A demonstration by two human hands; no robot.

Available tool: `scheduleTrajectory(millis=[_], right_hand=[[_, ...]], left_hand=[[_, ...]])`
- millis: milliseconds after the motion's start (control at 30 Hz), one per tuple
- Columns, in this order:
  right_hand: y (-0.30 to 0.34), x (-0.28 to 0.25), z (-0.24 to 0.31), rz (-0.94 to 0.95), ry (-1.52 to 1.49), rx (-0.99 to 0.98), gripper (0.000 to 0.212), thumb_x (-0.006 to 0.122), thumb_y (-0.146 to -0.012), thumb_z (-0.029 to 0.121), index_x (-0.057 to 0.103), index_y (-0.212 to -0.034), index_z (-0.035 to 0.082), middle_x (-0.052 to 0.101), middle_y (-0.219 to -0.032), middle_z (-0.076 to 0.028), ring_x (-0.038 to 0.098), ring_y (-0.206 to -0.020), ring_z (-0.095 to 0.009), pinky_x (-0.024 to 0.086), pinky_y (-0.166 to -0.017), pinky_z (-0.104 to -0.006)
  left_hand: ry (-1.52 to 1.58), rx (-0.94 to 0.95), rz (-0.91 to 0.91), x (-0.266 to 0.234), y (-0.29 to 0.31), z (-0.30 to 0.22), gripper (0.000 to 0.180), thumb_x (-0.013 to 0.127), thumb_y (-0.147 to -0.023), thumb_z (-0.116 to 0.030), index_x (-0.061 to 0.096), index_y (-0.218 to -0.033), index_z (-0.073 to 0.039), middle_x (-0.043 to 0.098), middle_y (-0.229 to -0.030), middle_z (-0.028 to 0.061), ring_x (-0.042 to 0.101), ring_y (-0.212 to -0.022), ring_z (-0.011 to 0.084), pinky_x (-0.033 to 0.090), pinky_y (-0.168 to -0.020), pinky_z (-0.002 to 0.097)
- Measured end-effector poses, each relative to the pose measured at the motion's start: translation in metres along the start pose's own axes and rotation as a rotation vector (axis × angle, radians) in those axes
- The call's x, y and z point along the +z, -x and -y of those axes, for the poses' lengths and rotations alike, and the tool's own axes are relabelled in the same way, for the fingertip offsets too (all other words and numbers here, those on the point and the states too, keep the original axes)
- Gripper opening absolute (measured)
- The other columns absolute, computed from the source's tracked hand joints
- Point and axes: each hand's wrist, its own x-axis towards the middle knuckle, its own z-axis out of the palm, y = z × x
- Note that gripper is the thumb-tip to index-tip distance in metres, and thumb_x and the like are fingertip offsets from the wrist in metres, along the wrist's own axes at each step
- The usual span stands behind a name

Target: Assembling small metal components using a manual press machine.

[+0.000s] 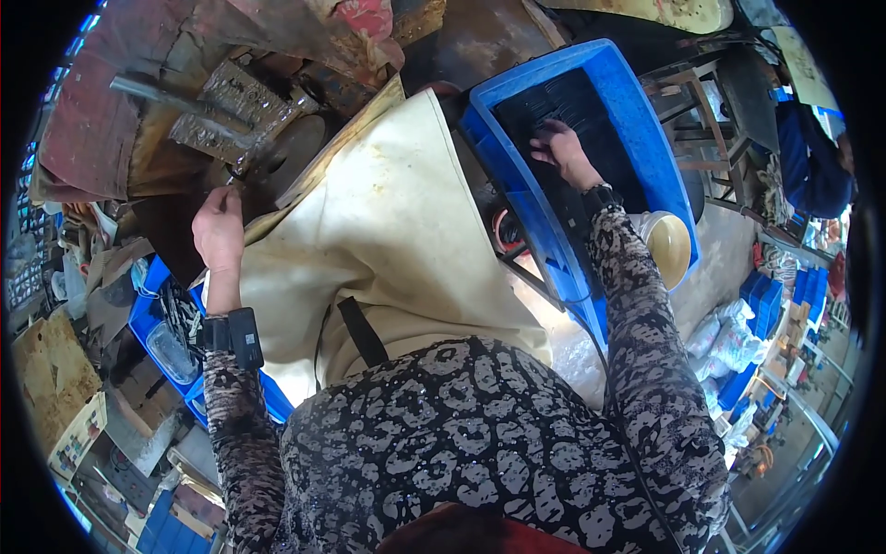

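Note:
My left hand (219, 229) is closed in a pinch beside a dark round disc (293, 152) on a wet, greasy machine (226, 115). Whatever its fingertips hold is too small to make out. Over on the right, my right hand (560, 153) reaches over a blue plastic crate (637, 102), its fingers slightly curled and apart, with nothing visible in them. Beneath it, dark thin pieces (554, 97) line the crate; their kind is unclear. A pale cream sheet (388, 203) drapes over my lap and up toward the machine.
A round tub with a yellowish inside (668, 247) stands by the crate's near right side. Blue bins (171, 337) with metal-looking pieces sit low on the left. A metal bar (171, 100) juts from the machine. At far right are a wooden stool (706, 120) and a person in dark clothing (810, 162).

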Motion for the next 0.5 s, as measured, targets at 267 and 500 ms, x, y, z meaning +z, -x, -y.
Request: scheduleTrajectory(millis=[267, 500], right_hand=[[-0.035, -0.002, -0.006, -0.262, 1.224, -0.283, 0.056, 0.052, -0.085, 0.008, 0.041, -0.14, 0.011, 0.045, -0.13, -0.025, 0.054, -0.111, -0.043, 0.047, -0.095, -0.044], [-0.102, -0.077, -0.048, -0.235, 1.346, -0.865, 0.024, 0.051, -0.087, 0.02, 0.063, -0.098, 0.002, 0.065, -0.092, -0.022, 0.062, -0.089, -0.04, 0.049, -0.082, -0.0483]], left_hand=[[0.012, 0.008, -0.024, 0.006, -0.003, 0.0, 0.022, 0.06, -0.088, -0.025, 0.07, -0.101, -0.01, 0.066, -0.083, 0.0156, 0.064, -0.078, 0.0275, 0.048, -0.074, 0.0351], [-0.047, 0.059, -0.086, -0.009, -0.009, -0.009, 0.023, 0.06, -0.085, -0.032, 0.071, -0.096, -0.015, 0.066, -0.088, 0.0177, 0.064, -0.085, 0.0381, 0.052, -0.072, 0.0438]])
